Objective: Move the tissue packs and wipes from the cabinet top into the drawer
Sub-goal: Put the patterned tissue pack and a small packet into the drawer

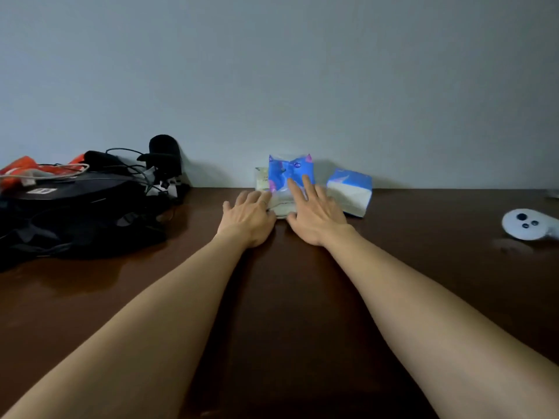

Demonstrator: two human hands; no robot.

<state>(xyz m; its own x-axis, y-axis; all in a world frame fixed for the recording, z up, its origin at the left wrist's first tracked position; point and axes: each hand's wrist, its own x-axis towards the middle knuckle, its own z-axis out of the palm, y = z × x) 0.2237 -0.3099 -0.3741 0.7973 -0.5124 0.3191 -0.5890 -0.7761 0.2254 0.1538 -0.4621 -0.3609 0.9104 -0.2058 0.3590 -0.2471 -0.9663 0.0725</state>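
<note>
Glossy dark cabinet top (281,297); hands (282,217) on soft crinkly tissue packs (290,173).

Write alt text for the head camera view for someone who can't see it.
Both hands, left hand and right hand, reach a stack of tissue packs by the wall on a dark cabinet top.

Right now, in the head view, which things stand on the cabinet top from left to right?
Black bag with cables → left hand → blue patterned tissue pack → right hand → blue and white tissue pack → white controller.
</note>
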